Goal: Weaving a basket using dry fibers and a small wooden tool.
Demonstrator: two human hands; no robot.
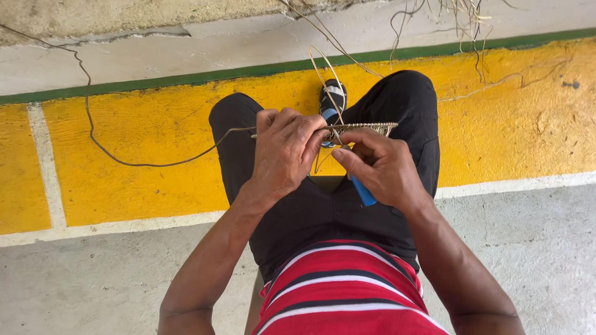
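Gripping woven strip point(363, 128) over lap: left hand point(285, 152) closed on its near end, right hand point(382, 167) pinching it from below, blue-handled tool point(363, 192) tucked in palm. Loose fibre strand point(124, 155) trailing left across yellow painted floor point(509, 124). Shoe point(333, 99) between knees.

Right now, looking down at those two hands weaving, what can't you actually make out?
Head view only:
- Woven strip: its near end is hidden behind the left hand.
- Blue tool: mostly covered by the right hand.
- Loose strands: cut off by the top edge.
- Foot: partly hidden behind the knees.
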